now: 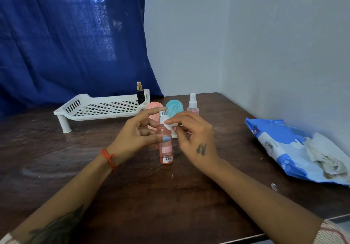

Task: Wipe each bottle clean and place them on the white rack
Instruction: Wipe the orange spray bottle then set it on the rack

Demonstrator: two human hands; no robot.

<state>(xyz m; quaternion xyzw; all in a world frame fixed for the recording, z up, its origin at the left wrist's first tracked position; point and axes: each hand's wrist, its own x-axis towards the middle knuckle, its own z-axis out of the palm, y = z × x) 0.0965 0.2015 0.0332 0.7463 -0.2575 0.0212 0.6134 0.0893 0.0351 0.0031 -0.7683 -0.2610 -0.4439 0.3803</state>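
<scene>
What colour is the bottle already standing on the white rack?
Black with a gold top, seen in the head view.

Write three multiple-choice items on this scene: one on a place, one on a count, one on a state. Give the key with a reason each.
1. Where does the black bottle with a gold cap stand?
A. on the white perforated plastic rack
B. on the blue wipes pack
C. in a hand

2. How many bottles are on the rack?
A. none
B. one
C. three

3. What is the right hand doing?
A. resting flat on the table
B. pinching a small white wipe against the pink spray bottle
C. lifting the rack

Key: 1 A, it stands at the rack's far right corner; 2 B, only the black one is there; 3 B, the wipe touches the bottle's neck while the left hand holds the bottle.
</scene>
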